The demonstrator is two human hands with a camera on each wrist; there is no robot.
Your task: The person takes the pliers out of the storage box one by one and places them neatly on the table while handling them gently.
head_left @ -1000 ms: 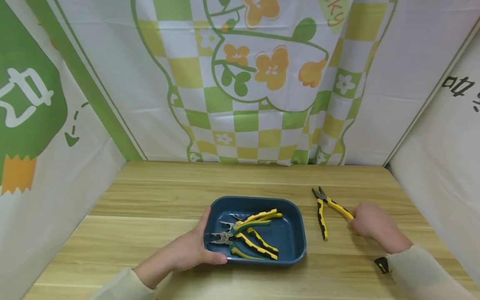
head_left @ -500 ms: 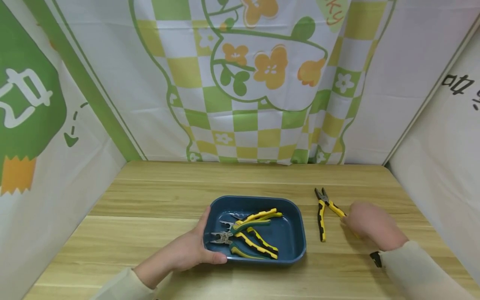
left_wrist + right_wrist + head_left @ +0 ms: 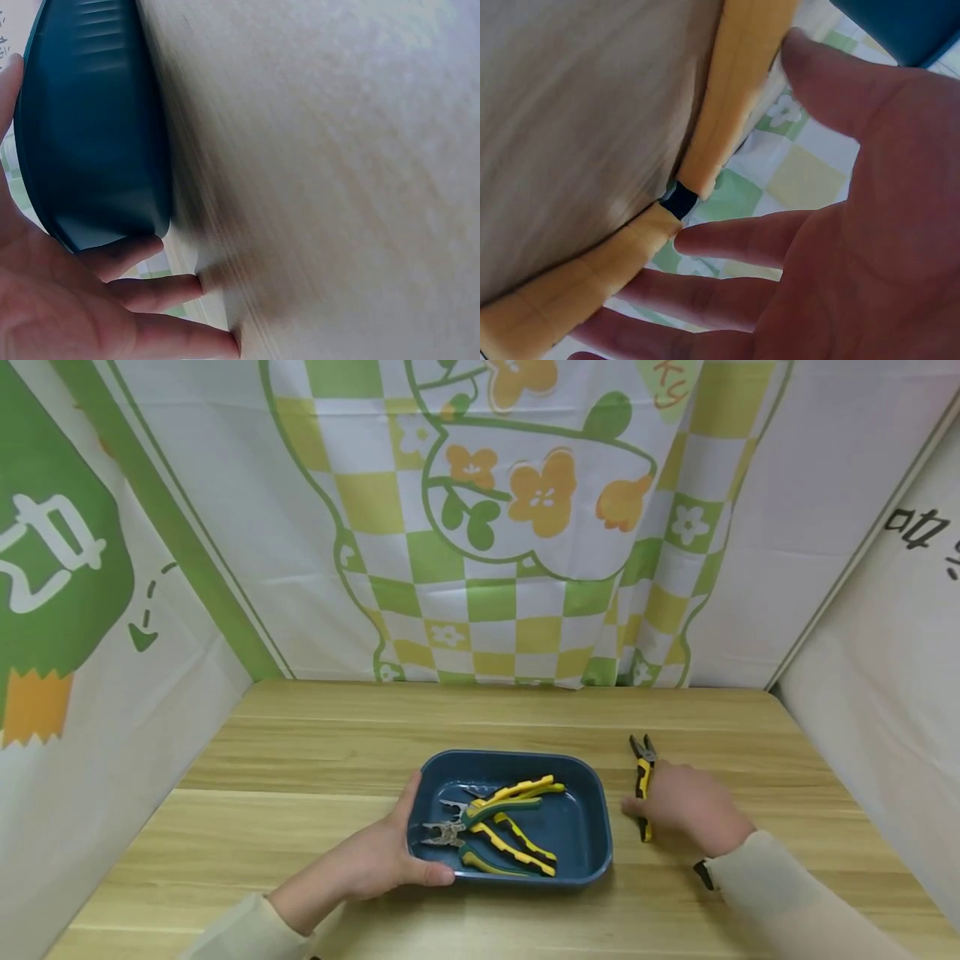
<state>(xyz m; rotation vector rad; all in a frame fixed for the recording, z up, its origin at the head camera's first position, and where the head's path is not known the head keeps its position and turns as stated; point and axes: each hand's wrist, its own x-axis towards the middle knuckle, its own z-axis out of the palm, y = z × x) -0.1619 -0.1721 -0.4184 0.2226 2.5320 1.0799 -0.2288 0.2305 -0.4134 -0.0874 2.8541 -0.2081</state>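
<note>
Against the left end of a dark blue plastic tray (image 3: 596,860) rests my left hand (image 3: 375,856), its thumb along the front side. In the left wrist view its fingers (image 3: 161,292) are straight and spread, one touching the tray's lower corner. Over a pair of yellow-and-black pliers (image 3: 642,772) on the table is my right hand (image 3: 686,806). The right wrist view shows its thumb and fingers apart around the yellow handles (image 3: 739,82), fingertips right at them. One handle is hidden under the hand in the head view; the pliers' dark jaws point away, spread apart.
Inside the tray lie several pliers, including green-handled pliers (image 3: 510,810) and yellow-and-black handled pliers (image 3: 517,852), overlapping one another. The wooden table (image 3: 315,735) ends at a printed curtain (image 3: 517,610) behind, with white fabric walls on both sides.
My right hand has moved left, from the outer handle of the yellow-and-black pliers to over both handles. Those handles have come closer together. My left hand and the tray stay in place.
</note>
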